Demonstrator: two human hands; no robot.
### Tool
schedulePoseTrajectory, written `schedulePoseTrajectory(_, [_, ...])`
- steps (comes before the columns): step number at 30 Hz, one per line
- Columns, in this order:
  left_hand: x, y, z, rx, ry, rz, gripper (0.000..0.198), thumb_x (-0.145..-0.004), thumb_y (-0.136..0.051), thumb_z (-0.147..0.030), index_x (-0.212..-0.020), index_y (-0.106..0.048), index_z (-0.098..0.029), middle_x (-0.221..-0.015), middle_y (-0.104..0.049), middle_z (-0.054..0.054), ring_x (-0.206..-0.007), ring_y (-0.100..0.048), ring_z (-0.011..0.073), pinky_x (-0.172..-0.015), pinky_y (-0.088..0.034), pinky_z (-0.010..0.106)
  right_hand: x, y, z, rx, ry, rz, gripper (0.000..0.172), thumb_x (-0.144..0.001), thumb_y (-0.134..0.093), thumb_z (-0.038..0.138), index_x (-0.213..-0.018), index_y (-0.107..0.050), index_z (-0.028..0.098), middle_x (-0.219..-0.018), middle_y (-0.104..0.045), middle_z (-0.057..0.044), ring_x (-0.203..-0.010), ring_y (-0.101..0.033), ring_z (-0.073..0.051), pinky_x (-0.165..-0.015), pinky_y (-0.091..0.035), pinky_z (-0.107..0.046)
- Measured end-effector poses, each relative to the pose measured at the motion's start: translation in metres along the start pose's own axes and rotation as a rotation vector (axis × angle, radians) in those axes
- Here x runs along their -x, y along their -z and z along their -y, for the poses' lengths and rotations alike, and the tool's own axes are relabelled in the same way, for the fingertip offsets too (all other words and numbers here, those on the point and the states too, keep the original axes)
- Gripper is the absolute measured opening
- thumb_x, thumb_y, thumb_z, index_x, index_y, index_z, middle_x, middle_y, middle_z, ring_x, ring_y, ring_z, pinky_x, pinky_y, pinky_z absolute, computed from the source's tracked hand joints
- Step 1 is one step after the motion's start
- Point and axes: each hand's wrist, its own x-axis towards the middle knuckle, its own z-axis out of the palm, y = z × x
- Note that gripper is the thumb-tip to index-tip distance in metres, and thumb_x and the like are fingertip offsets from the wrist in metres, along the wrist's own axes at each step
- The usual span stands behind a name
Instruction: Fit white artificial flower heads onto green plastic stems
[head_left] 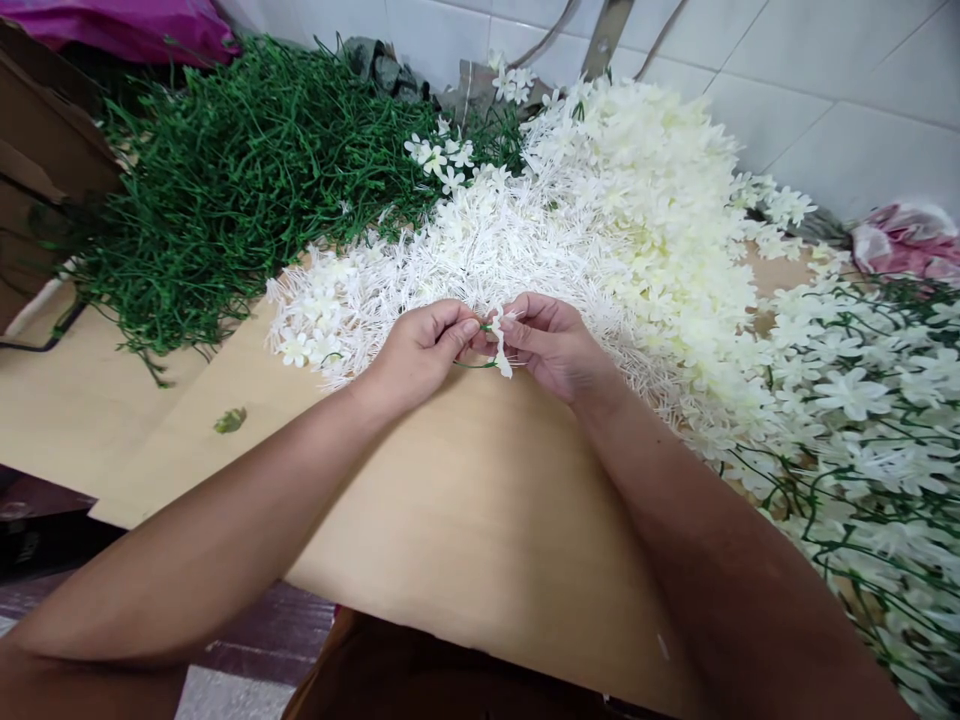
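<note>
My left hand [431,345] pinches a thin green plastic stem [474,364] between thumb and fingers. Close beside it, my right hand [551,345] has its fingertips closed on a white artificial flower [501,345], seen edge-on between the two hands. The flower sits at the end of the stem. Both hands are just in front of a heap of white stamen pieces [510,240]. Behind and to the right of that heap lies a pile of cream flower petals [660,190].
Loose green stems [262,150] are heaped at the back left, near a cardboard box [45,150]. Flowers on stems [862,430] spread along the right side. A small greenish scrap [230,420] lies on the cardboard-covered table [420,510]. A tiled wall [840,90] closes off the back.
</note>
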Motion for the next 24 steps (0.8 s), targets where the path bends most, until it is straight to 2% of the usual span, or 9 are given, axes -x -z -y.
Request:
schedulePoseTrajectory(6, [0.0,0.0,0.0,0.089,0.045,0.014,0.03,-0.086,-0.056,-0.038,-0.065,-0.047,-0.018,-0.058,-0.05,-0.003,-0.054,-0.042,0.0083,-0.057,-0.038,0.021,0.002,-0.005,-0.002,0.105,0.048,-0.023,0.039,-0.058,-0.088,0.041,-0.068,-0.057,0.019,-0.064,-0.065,0.004,-0.059,-0.062,-0.009,-0.06,-0.051,-0.025])
schedulePoseTrajectory(12, [-0.001,-0.001,-0.001,0.098,0.085,0.012,0.028,-0.088,-0.054,-0.031,-0.064,-0.046,-0.019,-0.054,-0.039,-0.006,-0.05,-0.032,0.0079,-0.052,-0.031,0.021,0.002,-0.012,-0.01,0.231,0.148,-0.116,0.043,-0.054,-0.088,0.048,-0.065,-0.057,0.02,-0.061,-0.059,0.005,-0.056,-0.055,-0.008,-0.055,-0.046,-0.023])
schedulePoseTrajectory(17, [-0.001,-0.005,-0.002,0.191,0.068,0.008,0.026,-0.087,-0.056,-0.028,-0.064,-0.047,-0.018,-0.056,-0.043,-0.005,-0.053,-0.042,0.0077,-0.057,-0.038,0.02,0.002,-0.016,-0.016,0.175,0.153,-0.158,0.041,-0.058,-0.085,0.049,-0.068,-0.057,0.021,-0.06,-0.06,0.005,-0.058,-0.057,-0.01,-0.06,-0.05,-0.026])
schedulePoseTrajectory(20, [-0.001,-0.005,-0.005,0.251,0.113,0.012,0.026,-0.087,-0.057,-0.03,-0.065,-0.048,-0.018,-0.059,-0.05,-0.004,-0.057,-0.052,0.0089,-0.059,-0.042,0.02,0.003,-0.013,-0.013,0.079,0.085,-0.129,0.04,-0.059,-0.085,0.049,-0.068,-0.058,0.022,-0.057,-0.058,0.006,-0.054,-0.055,-0.009,-0.055,-0.048,-0.024])
schedulePoseTrajectory(24, [-0.002,0.0,-0.01,0.169,0.111,0.068,0.026,-0.086,-0.06,-0.029,-0.064,-0.054,-0.016,-0.058,-0.055,-0.002,-0.062,-0.056,0.0105,-0.063,-0.045,0.021,0.005,-0.006,-0.002,-0.007,-0.037,-0.059,0.036,-0.061,-0.086,0.043,-0.065,-0.059,0.02,-0.059,-0.059,0.005,-0.055,-0.057,-0.009,-0.057,-0.05,-0.026])
